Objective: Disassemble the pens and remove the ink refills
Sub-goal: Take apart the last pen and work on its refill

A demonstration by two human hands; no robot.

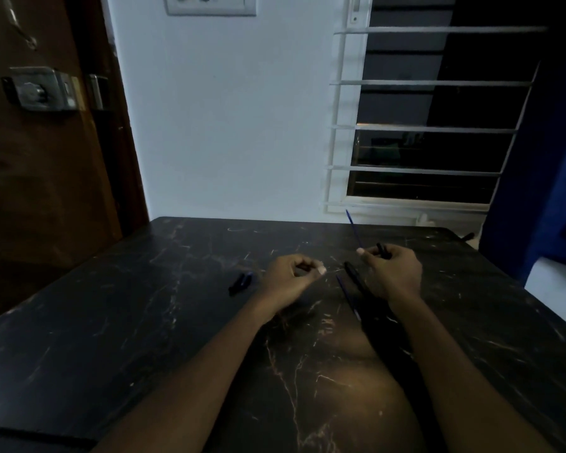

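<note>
Seen from the head camera, the right hand (394,273) pinches a blue refill (353,228), upright beside the black barrel (382,250) it also grips. The left hand (294,273) is curled, contents unclear. A second refill (347,294) lies on the table (144,289). Extraction looks done; next, probably, laying the parts down.

Dark scratched marble-pattern table (144,322) sitting against white wall (226,125). Wooden door (46,191) with metal lock (40,89) standing left. Barred window (432,125), blue curtain (553,191) showing right. Switch plate (209,4) hanging top.
</note>
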